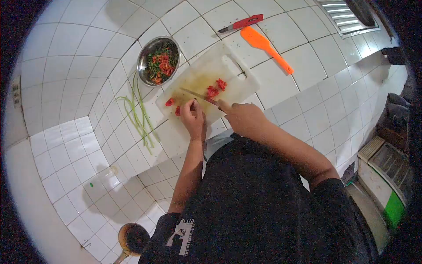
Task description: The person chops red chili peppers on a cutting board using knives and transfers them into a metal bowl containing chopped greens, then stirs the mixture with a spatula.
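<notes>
My right hand (245, 117) is wrapped around the handle of a knife (200, 95), its blade pointing left over the white cutting board (237, 90). Close to the blade, my left hand (193, 118) rests at the board's near edge with fingers curled together; what they hold, if anything, is hidden. Pieces of red chili or pepper (212, 91) lie right of the blade, with another red piece (169, 102) left of it. Yellowish liquid stains the middle of the board.
A metal bowl (140, 70) of chopped greens and red-orange pieces stands behind the board. Long green stalks (137, 114) lie at left. An orange spatula (263, 46) and red-handled knife (246, 22) lie at the back. A pan (122, 240) sits lower left.
</notes>
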`<state>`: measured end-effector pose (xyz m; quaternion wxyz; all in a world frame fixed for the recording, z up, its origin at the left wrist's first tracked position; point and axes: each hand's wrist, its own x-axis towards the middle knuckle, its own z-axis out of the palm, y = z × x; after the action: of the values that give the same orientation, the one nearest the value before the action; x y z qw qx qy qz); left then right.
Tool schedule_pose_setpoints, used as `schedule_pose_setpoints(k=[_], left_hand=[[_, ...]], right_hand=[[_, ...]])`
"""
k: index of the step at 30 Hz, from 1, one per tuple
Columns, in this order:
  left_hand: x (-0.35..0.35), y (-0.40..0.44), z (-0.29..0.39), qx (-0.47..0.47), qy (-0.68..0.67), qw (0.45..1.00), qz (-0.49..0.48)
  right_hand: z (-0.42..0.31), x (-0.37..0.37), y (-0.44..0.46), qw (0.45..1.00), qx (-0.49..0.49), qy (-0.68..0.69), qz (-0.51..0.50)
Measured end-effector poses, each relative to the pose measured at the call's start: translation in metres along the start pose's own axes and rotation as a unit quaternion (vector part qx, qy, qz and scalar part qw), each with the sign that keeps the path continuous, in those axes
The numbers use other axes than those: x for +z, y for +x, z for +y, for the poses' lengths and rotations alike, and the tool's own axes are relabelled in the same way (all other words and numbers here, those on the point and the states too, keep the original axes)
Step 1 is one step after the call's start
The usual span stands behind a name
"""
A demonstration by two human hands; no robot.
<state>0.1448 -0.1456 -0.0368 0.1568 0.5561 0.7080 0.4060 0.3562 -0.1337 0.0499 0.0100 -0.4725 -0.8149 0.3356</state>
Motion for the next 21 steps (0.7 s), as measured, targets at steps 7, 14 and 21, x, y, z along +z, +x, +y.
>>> schedule_pose_setpoints(k=[7, 14, 21], left_hand=[[0.002, 0.045, 0.015, 0.175, 0.071, 0.982, -0.023], [0.029, 0.080, -0.014, 0.258, 0.078, 0.958, -0.096], [0.033, 0.069, -0.001, 0.232, 0.109, 0.962, -0.096]], right_hand=[[0.038, -0.034, 0.020, 0.994, -0.059, -0.072, -0.056], [0.035, -0.068, 0.045, 0.976, -0.102, -0.180, -0.067], [0.069, -0.027, 0.060, 0.982, -0.056, -0.163, -0.074]])
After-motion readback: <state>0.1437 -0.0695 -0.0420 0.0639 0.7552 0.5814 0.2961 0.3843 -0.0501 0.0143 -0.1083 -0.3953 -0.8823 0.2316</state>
